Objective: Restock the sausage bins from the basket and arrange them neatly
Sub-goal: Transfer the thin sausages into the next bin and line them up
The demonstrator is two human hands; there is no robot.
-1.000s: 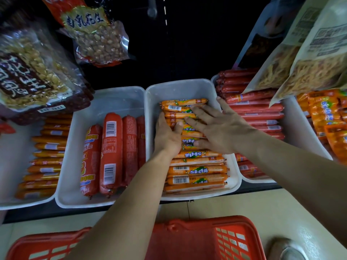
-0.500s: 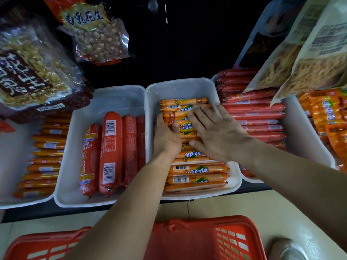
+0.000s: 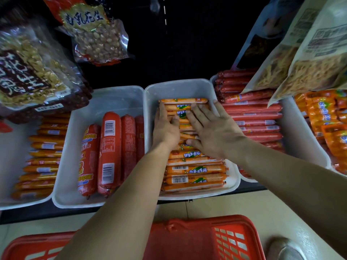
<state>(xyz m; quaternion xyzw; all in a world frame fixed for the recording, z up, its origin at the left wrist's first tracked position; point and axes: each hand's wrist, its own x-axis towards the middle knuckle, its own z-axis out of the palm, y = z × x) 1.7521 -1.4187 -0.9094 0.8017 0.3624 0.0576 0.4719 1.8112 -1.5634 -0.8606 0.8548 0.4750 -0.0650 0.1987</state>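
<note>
Pressing down on the stack of orange sausages (image 3: 195, 169) in the centre bin (image 3: 180, 89), both hands lie flat and grasp nothing. The left hand (image 3: 165, 128) rests along the left ends of the sticks, against the bin's left wall. The right hand (image 3: 214, 134) spreads its straight fingers (image 3: 199, 113) across the middle and right of the stack. The bin sits at the front edge of the shelf (image 3: 37, 214), and its sausages run crosswise, layered from the front wall to a little short of the back wall, where bare plastic shows. The red basket (image 3: 187, 235) stands on the floor below the shelf's front edge; whether anything is left in it cannot be told, as the arms cover it.

These sticks look light and fairly stiff along their length, but their glossy casings are probably slick, so they are likely to roll and slide over one another when nudged. Flat palms suit squaring them. To lift a few, a hold across the middle of a small bundle, thumb under and fingers over, should stop them fanning out. Pinching the crimped ends seems a poor choice, since a stick would swing.

The thick red sausages (image 3: 109, 152) in the next bin (image 3: 112, 98) to the left look heavier. Thin red sausages (image 3: 253, 111) fill the bin on the right.
</note>
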